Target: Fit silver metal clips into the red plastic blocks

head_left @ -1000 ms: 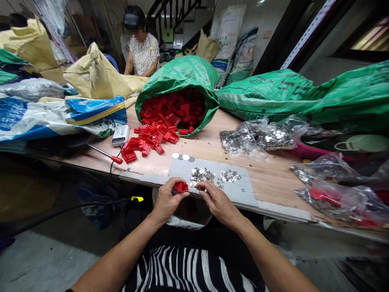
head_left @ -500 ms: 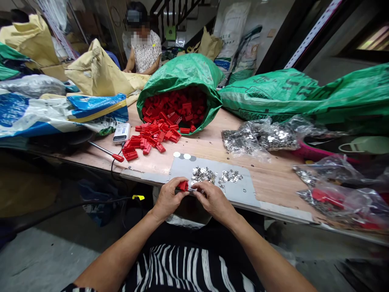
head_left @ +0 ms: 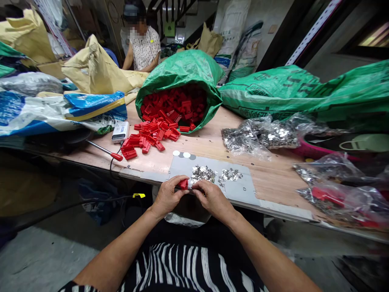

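Note:
At the table's front edge, my left hand (head_left: 169,196) is closed around a small red plastic part (head_left: 183,184), its end showing between thumb and forefinger. My right hand (head_left: 213,199) pinches a thin metal piece (head_left: 190,188) whose tip meets the right end of the red part. Fingers hide most of the metal piece, so its kind is unclear. Just beyond my hands, two heaps of small shiny metal pieces (head_left: 203,173) lie on a grey mat (head_left: 247,190). Loose red plastic parts (head_left: 146,142) spill from a green woven sack (head_left: 182,69) farther back.
A red-handled metal rod (head_left: 115,156) and a white device (head_left: 120,132) lie left. Clear bags of metal pieces (head_left: 276,136) and a pink basin (head_left: 304,149) stand right. Green sacks (head_left: 273,89) line the back right. A person (head_left: 142,48) sits across the table.
Both hands stay almost in place, with the red part and the metal piece still held end to end. The view has shifted very slightly.

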The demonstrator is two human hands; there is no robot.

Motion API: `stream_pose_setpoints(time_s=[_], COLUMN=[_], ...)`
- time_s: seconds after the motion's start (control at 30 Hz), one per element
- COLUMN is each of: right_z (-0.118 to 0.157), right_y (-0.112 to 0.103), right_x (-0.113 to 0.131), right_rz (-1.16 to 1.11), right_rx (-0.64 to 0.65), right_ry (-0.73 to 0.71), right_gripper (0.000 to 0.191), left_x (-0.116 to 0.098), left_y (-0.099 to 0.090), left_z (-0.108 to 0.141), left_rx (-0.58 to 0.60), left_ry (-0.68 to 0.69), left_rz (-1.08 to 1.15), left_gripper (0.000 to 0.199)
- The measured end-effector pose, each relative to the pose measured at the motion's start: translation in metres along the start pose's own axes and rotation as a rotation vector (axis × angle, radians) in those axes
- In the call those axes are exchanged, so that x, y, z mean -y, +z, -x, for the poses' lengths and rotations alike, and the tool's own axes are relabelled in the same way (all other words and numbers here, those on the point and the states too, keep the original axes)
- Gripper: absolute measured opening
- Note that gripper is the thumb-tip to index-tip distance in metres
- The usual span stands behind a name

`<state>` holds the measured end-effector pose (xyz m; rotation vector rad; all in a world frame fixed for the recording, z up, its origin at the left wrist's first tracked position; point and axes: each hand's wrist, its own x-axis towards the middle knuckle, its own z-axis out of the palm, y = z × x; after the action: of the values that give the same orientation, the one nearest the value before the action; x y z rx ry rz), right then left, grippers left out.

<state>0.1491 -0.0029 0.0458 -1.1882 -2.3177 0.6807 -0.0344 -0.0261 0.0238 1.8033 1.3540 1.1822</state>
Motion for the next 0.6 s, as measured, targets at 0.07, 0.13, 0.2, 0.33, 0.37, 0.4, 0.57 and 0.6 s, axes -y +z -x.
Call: stream_pose_setpoints(time_s=[0.07,0.13,0.2,0.33,0.37,0.4,0.57,0.6], right_z=[0.0,0.0,0.0,0.0,0.0,0.0,-0.003,-0.003], right_y=[0.0,0.0,0.002,0.005,0.006,0.006,0.005,0.005], right_x=[0.0,0.0,-0.001,0.0,0.001,0.002,0.011,0.013], right_rz=[0.003,0.008,0.016,0.052,0.065,0.079,0.172,0.192], right_rx=[0.001,-0.001,-0.003,-0.014,-0.016,-0.013,0.018,0.019], right_ry=[0.001,0.002,0.007,0.026,0.031,0.035,0.064,0.072], right_gripper=[0.011,0.01,0.01,0.01,0.01,0.01,0.011,0.012], left_x=[0.001,0.002,0.003,0.005,0.005,0.005,0.004,0.004], left_y=[0.0,0.0,0.0,0.0,-0.001,-0.001,-0.001,-0.001], left_z=[0.0,0.0,-0.001,-0.002,-0.002,-0.002,-0.004,-0.004], left_rx=[-0.003,-0.003,-0.001,0.008,0.011,0.015,0.011,0.01], left_ry=[0.001,0.004,0.006,0.007,0.007,0.007,0.012,0.012], left_rz=[0.004,0.007,0.01,0.013,0.013,0.012,0.007,0.005], left_gripper=[0.039,0.039,0.039,0.037,0.036,0.035,0.032,0.031])
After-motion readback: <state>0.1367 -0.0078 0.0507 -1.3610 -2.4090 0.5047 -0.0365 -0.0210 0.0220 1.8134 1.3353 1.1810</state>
